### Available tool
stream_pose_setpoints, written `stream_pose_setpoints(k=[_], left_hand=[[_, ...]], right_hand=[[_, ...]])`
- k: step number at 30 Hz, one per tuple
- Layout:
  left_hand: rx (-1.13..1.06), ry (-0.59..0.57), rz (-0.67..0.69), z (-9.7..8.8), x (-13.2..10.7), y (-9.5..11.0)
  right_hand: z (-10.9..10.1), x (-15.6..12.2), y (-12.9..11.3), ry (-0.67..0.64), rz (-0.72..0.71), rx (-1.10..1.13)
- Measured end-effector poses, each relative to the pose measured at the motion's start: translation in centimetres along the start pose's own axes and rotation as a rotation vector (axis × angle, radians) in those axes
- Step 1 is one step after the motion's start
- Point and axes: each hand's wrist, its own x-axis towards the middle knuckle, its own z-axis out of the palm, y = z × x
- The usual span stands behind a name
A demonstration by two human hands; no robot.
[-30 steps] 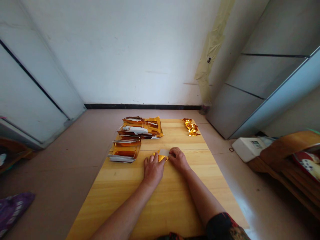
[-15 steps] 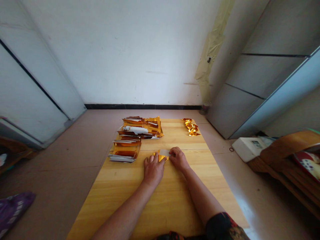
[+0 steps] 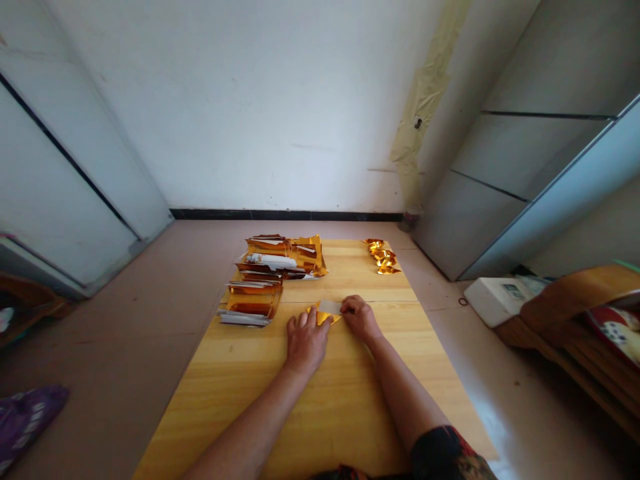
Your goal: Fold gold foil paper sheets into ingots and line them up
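Observation:
A small sheet of gold foil paper lies partly folded on the wooden table, its pale grey back showing along the top. My left hand rests on its left side, fingers apart and pressing it down, thumb along the lower edge. At the right edge, my right hand has its fingers curled in a pinch on the paper. Part of the sheet is hidden beneath the fingers.
Stacks of gold foil paper with white edges stand at the table's far left. Several folded gold pieces sit at the far right. Beyond the wooden table are a wall, a grey cabinet and a white box.
My right hand has shifted slightly to the right, and more of the paper's grey back shows between the hands. The left hand stays nearly in place.

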Motion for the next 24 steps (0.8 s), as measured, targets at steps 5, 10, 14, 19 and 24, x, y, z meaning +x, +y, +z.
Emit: stream_pose_setpoints(k=[5,10,14,19,24], left_hand=[[0.008,-0.010,-0.007,-0.1,0.0,0.1],[0.022,-0.021,0.018,-0.2,0.0,-0.1],[0.018,-0.058,0.075,-0.6,0.0,-0.9],[0.012,-0.118,0.137,-0.9,0.1,-1.8],[0.030,-0.105,0.162,-0.5,0.0,-2.1]], right_hand=[[0.5,-0.2,-0.5,-0.021,0.011,-0.104],[0.6,-0.3,-1.1,-0.065,0.026,-0.147],[0.5,-0.2,-1.3,-0.078,0.048,-0.169],[0.3,-0.2,-1.5,-0.094,0.046,-0.178],[0.1,-0.1,-1.6,-0.101,0.060,-0.163]])
